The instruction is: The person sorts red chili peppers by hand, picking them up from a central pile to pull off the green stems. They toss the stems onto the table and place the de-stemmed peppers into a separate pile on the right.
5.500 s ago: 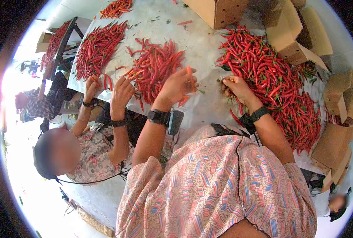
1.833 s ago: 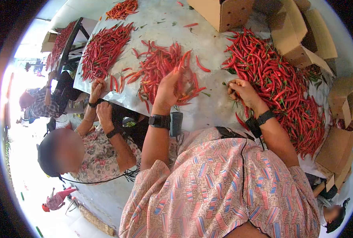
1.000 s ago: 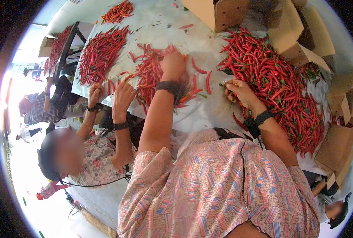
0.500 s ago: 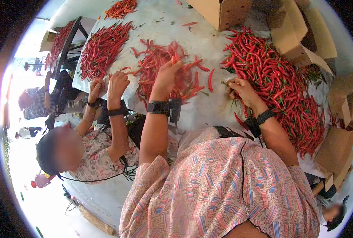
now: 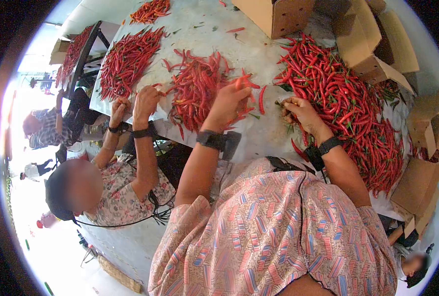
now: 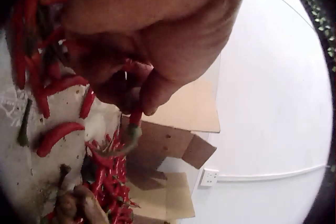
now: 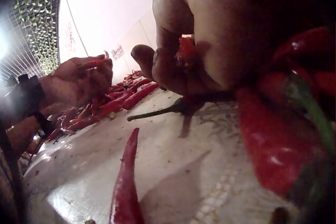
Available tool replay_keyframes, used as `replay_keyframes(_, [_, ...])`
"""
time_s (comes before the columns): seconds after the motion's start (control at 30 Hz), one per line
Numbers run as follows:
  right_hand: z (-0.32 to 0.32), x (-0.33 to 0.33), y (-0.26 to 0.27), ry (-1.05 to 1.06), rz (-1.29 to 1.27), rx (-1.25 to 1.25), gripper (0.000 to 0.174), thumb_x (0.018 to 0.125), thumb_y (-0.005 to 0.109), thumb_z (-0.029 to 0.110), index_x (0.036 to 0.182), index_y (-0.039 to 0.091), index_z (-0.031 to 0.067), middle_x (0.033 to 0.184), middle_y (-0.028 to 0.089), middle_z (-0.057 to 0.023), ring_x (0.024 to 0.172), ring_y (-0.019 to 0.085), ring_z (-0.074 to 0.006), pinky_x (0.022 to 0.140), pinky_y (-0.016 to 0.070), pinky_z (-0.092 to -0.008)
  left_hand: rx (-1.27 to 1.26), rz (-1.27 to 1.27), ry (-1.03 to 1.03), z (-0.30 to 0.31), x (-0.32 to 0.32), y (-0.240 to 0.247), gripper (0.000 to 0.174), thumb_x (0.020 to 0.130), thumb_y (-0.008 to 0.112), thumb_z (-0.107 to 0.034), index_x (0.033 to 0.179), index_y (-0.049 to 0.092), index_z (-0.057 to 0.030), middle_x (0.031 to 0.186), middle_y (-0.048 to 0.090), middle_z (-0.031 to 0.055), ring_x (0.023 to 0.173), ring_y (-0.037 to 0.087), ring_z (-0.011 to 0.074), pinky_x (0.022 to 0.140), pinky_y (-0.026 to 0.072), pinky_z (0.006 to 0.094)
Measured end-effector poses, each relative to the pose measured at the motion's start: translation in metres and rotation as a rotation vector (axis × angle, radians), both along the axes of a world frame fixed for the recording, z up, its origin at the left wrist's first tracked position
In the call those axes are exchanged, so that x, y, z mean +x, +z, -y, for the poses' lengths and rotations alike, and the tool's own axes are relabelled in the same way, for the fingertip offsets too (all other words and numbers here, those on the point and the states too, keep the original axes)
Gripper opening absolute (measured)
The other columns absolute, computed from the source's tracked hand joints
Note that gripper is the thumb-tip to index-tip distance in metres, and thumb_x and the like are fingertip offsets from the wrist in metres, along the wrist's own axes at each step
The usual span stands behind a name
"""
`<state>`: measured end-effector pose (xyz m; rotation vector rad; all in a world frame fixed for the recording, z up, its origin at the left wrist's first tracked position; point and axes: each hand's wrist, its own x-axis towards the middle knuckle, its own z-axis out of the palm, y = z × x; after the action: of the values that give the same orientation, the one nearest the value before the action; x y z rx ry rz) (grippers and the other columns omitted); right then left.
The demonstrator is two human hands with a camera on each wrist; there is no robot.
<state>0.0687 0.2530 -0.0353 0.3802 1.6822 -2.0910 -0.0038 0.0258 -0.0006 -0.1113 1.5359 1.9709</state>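
Across a pale counter [image 5: 259, 54], pinching a red chilli [image 6: 135, 117] in the left hand [image 5: 227, 106]; well apart, gripping something red [image 7: 185, 49], mostly hidden, in the right hand [image 5: 301, 114]. Strewn between the hands with a loose chilli [image 5: 262, 100]; heaped beside the left with a chilli mound [image 5: 192, 89], beside the right with a larger pile [image 5: 338, 98]. Bordered farther off by cardboard boxes [image 5: 355, 39].

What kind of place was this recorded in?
Probably a produce sorting or packing room: a large heap of glossy red chilies on a broad, pale-topped table, open brown cardboard boxes beside it, and another person in a floral-print shirt at the same table.
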Motion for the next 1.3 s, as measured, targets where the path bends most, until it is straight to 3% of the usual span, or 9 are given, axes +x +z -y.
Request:
replay_keyframes(0.1, [0.002, 0.0, 0.007, 0.034, 0.022, -0.011, 0.016, 0.087, 0.05, 0.017, 0.095, 0.051, 0.0033, 0.072, 0.055, -0.003, 0.051, 0.049, -0.0088, 0.045, 0.0392, -0.0211, -0.165, -0.24, -0.153, -0.036, -0.011, -0.014, 0.016, 0.081, 0.059, -0.017, 0.08, 0.058, -0.0013, 0.066, 0.053, -0.0017, 0.054, 0.047, 0.0051, 0.047, 0.038, 0.0214])
replay_keyframes(0.2, [0.004, 0.0, 0.007, -0.036, 0.019, 0.023, 0.015, 0.087, 0.05, 0.015, 0.094, 0.052, 0.003, 0.072, 0.055, -0.003, 0.054, 0.05, -0.0093, 0.049, 0.0415, -0.0214, -0.216, -0.355, -0.258, -0.079, 0.015, 0.074, 0.016, 0.084, 0.052, -0.019, 0.091, 0.061, -0.0073, 0.065, 0.055, -0.0003, 0.057, 0.053, 0.0121, 0.049, 0.0439, 0.0276])
replay_keyframes(0.33, [-0.001, 0.001, -0.003, -0.03, -0.008, 0.037, 0.015, 0.086, 0.051, 0.018, 0.091, 0.056, 0.0049, 0.073, 0.056, -0.0017, 0.059, 0.052, -0.0106, 0.052, 0.0447, -0.0241, -0.405, -0.834, -0.278, -0.087, -0.004, 0.051, 0.019, 0.083, 0.054, -0.022, 0.084, 0.062, -0.0052, 0.07, 0.061, 0.0062, 0.059, 0.058, 0.017, 0.05, 0.0455, 0.0323])
replay_keyframes(0.47, [-0.003, -0.001, -0.01, -0.016, -0.009, 0.0, 0.015, 0.086, 0.051, 0.016, 0.092, 0.052, 0.0025, 0.073, 0.055, -0.0039, 0.055, 0.05, -0.0096, 0.049, 0.0407, -0.0221, -1.301, -1.116, -0.196, -0.023, -0.033, 0.047, 0.029, 0.077, 0.056, -0.033, 0.084, 0.061, -0.0051, 0.074, 0.062, 0.0161, 0.069, 0.062, 0.0295, 0.06, 0.0489, 0.0399])
replay_keyframes(0.53, [-0.004, 0.001, -0.003, -0.004, 0.005, -0.008, 0.015, 0.086, 0.05, 0.016, 0.093, 0.052, 0.0025, 0.073, 0.055, -0.0042, 0.054, 0.05, -0.0097, 0.047, 0.0399, -0.0222, -1.547, -0.927, -0.105, 0.009, -0.046, 0.041, 0.032, 0.076, 0.055, -0.036, 0.085, 0.061, -0.0058, 0.077, 0.062, 0.0158, 0.072, 0.061, 0.0318, 0.064, 0.049, 0.0415])
replay_keyframes(0.73, [-0.004, -0.001, -0.003, 0.022, -0.007, -0.047, 0.015, 0.087, 0.05, 0.017, 0.092, 0.051, 0.0026, 0.073, 0.055, -0.0049, 0.051, 0.049, -0.0096, 0.044, 0.0384, -0.0223, -1.644, -0.768, 0.021, 0.041, -0.053, 0.017, 0.026, 0.072, 0.055, -0.03, 0.078, 0.062, -0.0063, 0.079, 0.062, 0.0165, 0.077, 0.061, 0.0335, 0.065, 0.0488, 0.0433])
replay_keyframes(0.97, [-0.007, 0.0, -0.01, 0.026, -0.013, -0.04, 0.015, 0.087, 0.05, 0.017, 0.093, 0.051, 0.0026, 0.073, 0.055, -0.0052, 0.051, 0.049, -0.0097, 0.043, 0.0376, -0.0222, -1.404, -0.844, 0.005, 0.041, -0.057, 0.004, 0.022, 0.072, 0.058, -0.026, 0.077, 0.061, -0.0049, 0.079, 0.061, 0.0187, 0.074, 0.06, 0.0339, 0.064, 0.0478, 0.042])
replay_keyframes(1.23, [-0.004, 0.001, -0.003, -0.003, 0.008, -0.047, 0.015, 0.087, 0.05, 0.017, 0.094, 0.051, 0.0032, 0.074, 0.055, -0.0043, 0.05, 0.049, -0.0094, 0.042, 0.0364, -0.021, -0.106, -0.157, 0.196, 0.04, -0.04, 0.024, 0.014, 0.085, 0.052, -0.017, 0.084, 0.058, -0.0039, 0.064, 0.049, -0.0059, 0.055, 0.046, 0.0048, 0.048, 0.0379, 0.0215])
replay_keyframes(1.3, [-0.004, 0.0, -0.003, -0.001, 0.012, -0.04, 0.015, 0.087, 0.05, 0.017, 0.094, 0.051, 0.0033, 0.073, 0.055, -0.004, 0.049, 0.049, -0.0094, 0.042, 0.0363, -0.0207, -0.047, -0.104, 0.218, 0.035, -0.038, 0.028, 0.013, 0.086, 0.053, -0.017, 0.086, 0.058, -0.0054, 0.068, 0.053, -0.0048, 0.057, 0.049, 0.0053, 0.051, 0.0407, 0.0209])
